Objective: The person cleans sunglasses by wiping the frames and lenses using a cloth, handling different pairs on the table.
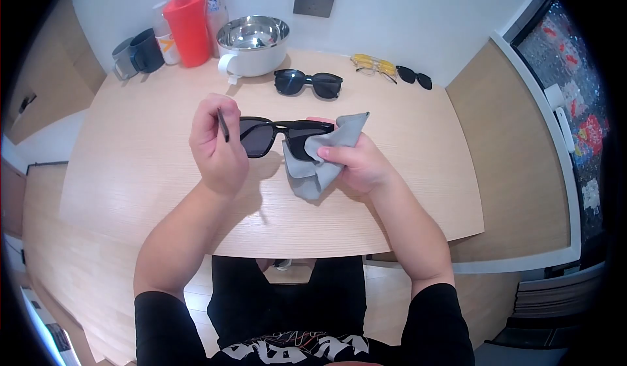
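Observation:
Black sunglasses (257, 137) are held up over the middle of the table, dark lenses facing me. My left hand (219, 147) is closed around one temple arm, whose dark tip pokes out by the thumb. With my right hand (366, 163) I pinch a grey cloth (310, 182) over the other lens, thumb in front. The cloth covers the outer part of that lens, and a corner of it sticks up to the right. Fingers behind the cloth are hidden. Just behind the frame, a pink item (320, 120) is mostly covered.
Another pair of sunglasses (308, 84) lies farther back. Yellow-lensed glasses (373, 64) and small dark lenses (414, 77) are at the back right. A white pot (253, 59), red jug (189, 30), bottle (216, 13) and dark mug (147, 51) stand back left. A panel (516, 150) borders the right.

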`<state>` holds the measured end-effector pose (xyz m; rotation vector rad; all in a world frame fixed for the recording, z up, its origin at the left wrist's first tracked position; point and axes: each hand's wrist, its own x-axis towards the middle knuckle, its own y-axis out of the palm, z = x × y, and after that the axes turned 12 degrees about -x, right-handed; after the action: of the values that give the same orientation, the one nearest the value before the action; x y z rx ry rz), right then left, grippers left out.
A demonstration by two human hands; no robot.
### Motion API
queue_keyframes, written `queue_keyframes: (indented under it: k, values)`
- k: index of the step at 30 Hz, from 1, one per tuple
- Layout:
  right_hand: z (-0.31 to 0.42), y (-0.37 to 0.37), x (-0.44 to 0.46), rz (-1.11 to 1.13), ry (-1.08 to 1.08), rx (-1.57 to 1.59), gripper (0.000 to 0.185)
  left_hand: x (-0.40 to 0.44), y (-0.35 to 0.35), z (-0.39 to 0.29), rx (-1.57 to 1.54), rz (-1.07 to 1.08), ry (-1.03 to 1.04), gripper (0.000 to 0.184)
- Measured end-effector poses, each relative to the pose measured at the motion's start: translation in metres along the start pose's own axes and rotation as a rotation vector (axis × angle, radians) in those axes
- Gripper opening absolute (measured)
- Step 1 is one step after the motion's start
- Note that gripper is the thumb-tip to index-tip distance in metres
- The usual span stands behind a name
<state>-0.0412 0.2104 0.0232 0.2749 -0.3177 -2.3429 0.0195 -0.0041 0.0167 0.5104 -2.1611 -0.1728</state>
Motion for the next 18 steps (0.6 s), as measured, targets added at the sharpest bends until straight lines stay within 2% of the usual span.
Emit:
queue_keyframes:
  k: [2, 5, 8, 9, 13, 15, 18]
  values:
    - [0.001, -0.007, -0.001, 0.048, -0.007, -0.013, 0.052, 0.001, -0.002, 0.001, -0.039, -0.038, -0.04, 0.015]
    - [0.013, -0.023, -0.011, -0.073, -0.005, -0.172, 0.06, 0.004, -0.005, 0.004, -0.127, -0.109, -0.091, 0.014]
    - [0.037, -0.029, -0.013, -0.366, 0.057, -0.211, 0.066, 0.008, -0.009, 0.003, -0.152, -0.153, -0.1, 0.015]
    - [0.032, -0.029, -0.011, -0.477, -0.043, -0.355, 0.062, 0.008, -0.011, 0.005, -0.175, -0.145, -0.11, 0.016]
    - [0.009, -0.044, 0.008, -0.685, -0.314, -0.773, 0.044, 0.006, -0.002, -0.005, -0.401, -0.122, -0.173, 0.027]
    - [0.006, -0.041, 0.014, -0.781, -0.448, -0.979, 0.037, 0.004, -0.004, -0.001, -0.343, -0.025, -0.171, 0.032]
    - [0.015, -0.029, 0.001, -0.35, -0.136, -0.569, 0.023, 0.001, -0.001, 0.0, -0.251, 0.042, -0.174, 0.031]
